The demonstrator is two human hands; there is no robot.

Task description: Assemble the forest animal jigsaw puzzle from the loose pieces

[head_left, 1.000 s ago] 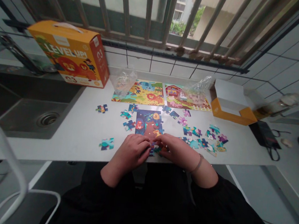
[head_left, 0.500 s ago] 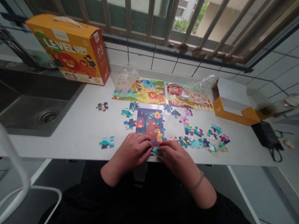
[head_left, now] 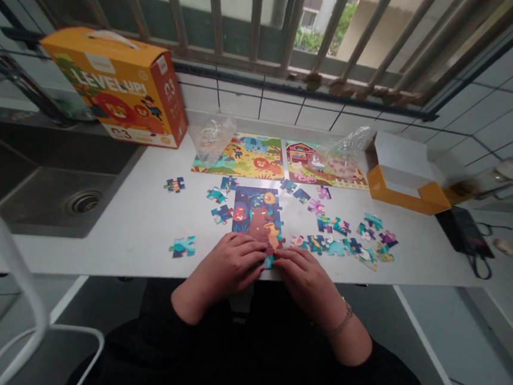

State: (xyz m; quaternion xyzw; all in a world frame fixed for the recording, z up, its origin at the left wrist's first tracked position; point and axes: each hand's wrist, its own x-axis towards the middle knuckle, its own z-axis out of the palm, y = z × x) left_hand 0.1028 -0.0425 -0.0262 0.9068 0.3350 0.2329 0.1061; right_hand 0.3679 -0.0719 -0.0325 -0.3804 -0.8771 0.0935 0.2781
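Note:
A partly assembled jigsaw puzzle (head_left: 257,213) with a dark blue forest scene and a brown bear lies on the white countertop (head_left: 117,246). My left hand (head_left: 232,266) and my right hand (head_left: 307,281) meet at its lower edge. Their fingertips press on a small teal jigsaw piece (head_left: 269,262), which is mostly hidden by my fingers. Loose jigsaw pieces (head_left: 335,244) lie in a scattered band to the right of my right hand, and more (head_left: 222,204) lie left of the puzzle. One piece (head_left: 183,246) sits apart, left of my left hand.
Behind the puzzle lie two picture cards (head_left: 244,156) with plastic bags on them. An orange "LEVEL UP!" box (head_left: 113,87) stands back left, and an open box (head_left: 401,175) sits back right. A steel sink (head_left: 59,187) lies left. A white chair frame (head_left: 7,266) rises at lower left.
Both hands have moved slightly toward me and closer together at the puzzle's lower edge. The camera view has shifted a little.

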